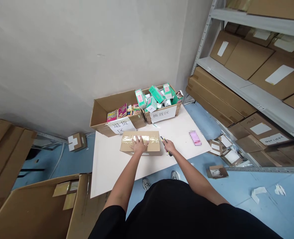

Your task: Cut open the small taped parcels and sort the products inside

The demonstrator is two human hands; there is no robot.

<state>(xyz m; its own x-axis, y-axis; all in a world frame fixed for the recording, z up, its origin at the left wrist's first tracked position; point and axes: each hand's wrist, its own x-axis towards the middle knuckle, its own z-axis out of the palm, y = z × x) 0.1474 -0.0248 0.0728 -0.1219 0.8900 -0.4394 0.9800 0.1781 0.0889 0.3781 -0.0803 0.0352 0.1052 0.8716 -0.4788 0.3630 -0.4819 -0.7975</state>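
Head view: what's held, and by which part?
The right hand holds a box cutter by its handle; the left hand, on the taped carton, holds nothing.

black top (171,212) | short black sleeves (111,220) | forearms (124,177) uncovered | both hands (139,145) bare | grey-and-white shoes (146,184)

Carton (153,141) is on the bench (107,169), left hand (139,145) on top, right hand (170,146) just to its right with a knife (170,153). Two bins sit side by side behind it, near the wall (99,49): packs (122,110) in the left bin (104,106), small boxes (157,94) piled in the right bin (178,109). Blurred thing (195,137) lies right of that hand, shelves (239,78) further right, big box (37,209) off the bench's left.
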